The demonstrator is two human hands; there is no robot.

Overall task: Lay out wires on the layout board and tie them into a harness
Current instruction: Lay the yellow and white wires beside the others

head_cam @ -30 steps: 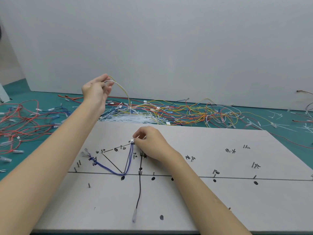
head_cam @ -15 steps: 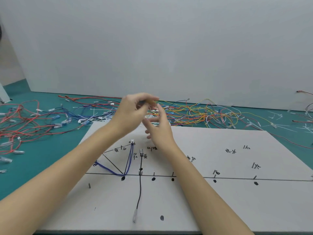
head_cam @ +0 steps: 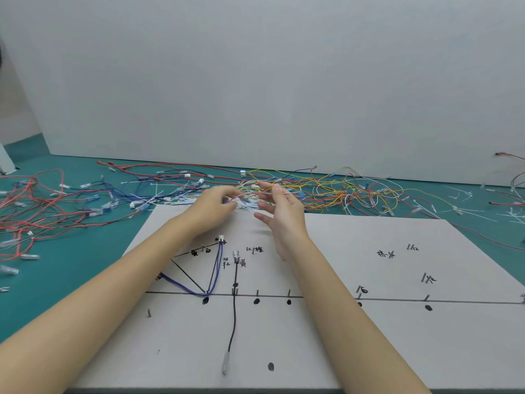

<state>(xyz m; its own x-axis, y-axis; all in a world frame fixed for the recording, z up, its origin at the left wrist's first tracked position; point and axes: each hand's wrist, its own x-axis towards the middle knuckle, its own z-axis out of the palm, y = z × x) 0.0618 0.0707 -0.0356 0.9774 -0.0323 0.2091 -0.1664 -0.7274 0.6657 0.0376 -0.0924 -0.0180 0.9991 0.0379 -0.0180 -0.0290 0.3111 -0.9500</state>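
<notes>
- On the far left, a tangle of thin red wires (head_cam: pixel 31 206) lay on the green worktop (head_cam: pixel 71 280), each tipped with a small clear plug.
- The left hand (head_cam: pixel 216 206) had come down from up high a second before. Now it sat at the back edge of the layout board (head_cam: pixel 369 351), fingers curled and pinching a thin yellow wire (head_cam: pixel 250 194).
- On the flat grey board, a bendy blue wire (head_cam: pixel 193 291) was already bent round little metal pins, and a black wire (head_cam: pixel 234 308) ran straight toward the person.
- The right hand (head_cam: pixel 281 217) had left the white plug (head_cam: pixel 221 238) on the board. It met the left hand and pinched the same wire between thumb and finger, the other fingers loose.
- I think a new wire was picked and would go on the board next.
- Farther right, a yellow and orange wire pile (head_cam: pixel 355 189) lay in loops, and thin white cable ties (head_cam: pixel 466 194) were scattered beyond it.
</notes>
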